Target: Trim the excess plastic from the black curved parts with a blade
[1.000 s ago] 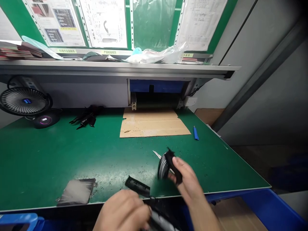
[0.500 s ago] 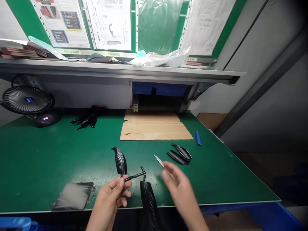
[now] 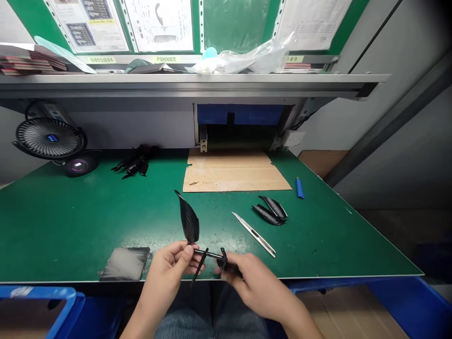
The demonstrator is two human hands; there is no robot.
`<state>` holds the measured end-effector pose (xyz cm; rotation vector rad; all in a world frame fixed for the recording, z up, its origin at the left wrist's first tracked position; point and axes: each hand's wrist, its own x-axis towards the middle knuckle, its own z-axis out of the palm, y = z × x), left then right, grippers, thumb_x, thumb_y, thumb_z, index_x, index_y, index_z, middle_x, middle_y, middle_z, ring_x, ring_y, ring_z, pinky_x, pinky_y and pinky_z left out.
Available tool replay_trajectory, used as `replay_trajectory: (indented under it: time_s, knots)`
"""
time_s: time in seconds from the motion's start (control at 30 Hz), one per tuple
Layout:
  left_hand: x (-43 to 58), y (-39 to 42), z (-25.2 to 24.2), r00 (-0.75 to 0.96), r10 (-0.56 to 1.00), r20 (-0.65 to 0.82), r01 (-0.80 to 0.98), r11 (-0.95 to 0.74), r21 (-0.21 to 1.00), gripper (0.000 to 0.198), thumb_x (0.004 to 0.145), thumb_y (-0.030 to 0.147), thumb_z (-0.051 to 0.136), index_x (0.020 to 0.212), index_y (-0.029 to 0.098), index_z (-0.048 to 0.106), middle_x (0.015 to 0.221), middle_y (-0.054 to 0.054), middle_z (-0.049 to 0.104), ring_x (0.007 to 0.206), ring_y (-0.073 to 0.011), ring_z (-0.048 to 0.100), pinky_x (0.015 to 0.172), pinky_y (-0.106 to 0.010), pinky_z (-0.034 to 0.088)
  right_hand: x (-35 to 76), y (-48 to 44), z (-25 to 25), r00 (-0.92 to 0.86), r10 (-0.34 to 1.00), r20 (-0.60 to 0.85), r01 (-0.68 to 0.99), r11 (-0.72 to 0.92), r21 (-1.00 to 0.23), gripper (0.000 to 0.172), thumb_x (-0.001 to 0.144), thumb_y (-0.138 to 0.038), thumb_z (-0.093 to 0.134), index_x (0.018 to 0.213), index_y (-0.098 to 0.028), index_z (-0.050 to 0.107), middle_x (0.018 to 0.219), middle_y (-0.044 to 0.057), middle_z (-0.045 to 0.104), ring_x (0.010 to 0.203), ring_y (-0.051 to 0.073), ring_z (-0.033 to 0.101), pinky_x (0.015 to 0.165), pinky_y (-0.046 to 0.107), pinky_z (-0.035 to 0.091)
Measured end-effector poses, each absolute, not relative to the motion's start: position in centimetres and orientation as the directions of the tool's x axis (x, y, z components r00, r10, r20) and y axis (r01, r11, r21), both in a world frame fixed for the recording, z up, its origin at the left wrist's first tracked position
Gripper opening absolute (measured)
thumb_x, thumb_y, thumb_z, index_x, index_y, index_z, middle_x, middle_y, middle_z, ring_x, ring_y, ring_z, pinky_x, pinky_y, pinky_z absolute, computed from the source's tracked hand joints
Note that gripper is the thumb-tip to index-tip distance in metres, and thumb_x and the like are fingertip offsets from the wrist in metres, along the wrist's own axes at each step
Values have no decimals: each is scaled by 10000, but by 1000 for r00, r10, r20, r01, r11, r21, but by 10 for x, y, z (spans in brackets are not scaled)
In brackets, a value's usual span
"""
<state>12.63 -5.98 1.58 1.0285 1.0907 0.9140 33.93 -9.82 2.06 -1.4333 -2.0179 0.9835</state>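
The right hand (image 3: 254, 282) had let go of the slim metal knife (image 3: 254, 234), which now lay on the green tabletop (image 3: 70, 226), and had come across to the thin black runner (image 3: 211, 254). Its fingers were closed round the runner's far end. The left hand (image 3: 173, 266) pinched the near end in its fingers, just below the black ribbed leaf-shaped plastic blade (image 3: 189, 219) standing up from it, over the tabletop's front edge. Working the joint cleanly probably called for both grips close to it and a short, controlled twist. Two loose black blades (image 3: 271, 210) lay just beyond the knife, near a blue lighter (image 3: 299, 187).
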Motion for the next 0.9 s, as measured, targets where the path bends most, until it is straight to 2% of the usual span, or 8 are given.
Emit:
replay_trajectory:
  time_s: [0.07,0.17,0.47,0.5,0.57,0.67,0.77,0.9]
  knots:
    - [125,-59,16,206,938,-279,-102,304,947,424,811,512,704,928,105,681,778,-102,701,696,-200,668,653,-258,564,345,-88,35,-360,931,58,763,329,-557,347,864,-20,487,1086,-233,648,927,20,715,820,187,662,673,261,478]
    - [121,-60,16,156,939,-307,-149,330,932,446,789,505,732,941,89,682,795,-117,701,693,-196,671,645,-250,564,346,-73,44,-424,896,128,812,439,-385,480,802,58,464,1176,-200,620,951,51,699,847,213,651,673,295,467]
    - [106,-57,10,42,931,-362,-387,349,854,403,727,427,801,920,103,659,726,-59,649,626,-154,644,564,-207,540,323,-54,44,-686,647,332,677,735,-33,276,886,15,449,972,-158,645,990,90,704,1043,250,617,1026,441,434]
    - [102,-56,9,26,932,-361,-420,338,842,395,719,414,809,922,113,654,721,-49,644,624,-150,638,558,-203,534,323,-53,44,-680,641,357,657,748,-92,296,883,16,440,990,-169,646,1012,84,707,1066,245,615,1040,446,431]
    - [97,-57,7,43,944,-328,-410,316,856,370,745,426,787,906,122,651,701,-39,634,610,-144,628,559,-204,524,322,-48,46,-540,740,402,610,673,-418,278,910,-46,446,1053,-194,633,1082,84,704,1092,234,621,1005,430,475]
    - [98,-65,8,220,949,-228,-182,269,946,364,855,480,658,886,117,666,679,-70,648,605,-165,626,601,-245,526,312,-40,54,-135,945,299,244,325,-914,139,954,-303,535,1048,-214,586,1148,98,695,1063,232,663,908,372,555]
    - [106,-74,10,308,940,-144,94,121,988,374,937,461,516,820,140,667,696,-96,669,645,-186,626,638,-262,496,290,-45,56,74,973,217,138,206,-969,249,855,-434,687,946,-221,596,1041,85,727,1002,255,690,842,329,582]
    - [105,-72,17,240,971,-25,267,-42,963,383,963,402,425,805,172,688,668,-78,641,608,-186,574,555,-260,398,269,-81,36,-130,918,375,333,396,-856,61,793,-356,745,824,-320,707,1031,34,743,882,270,713,741,320,596]
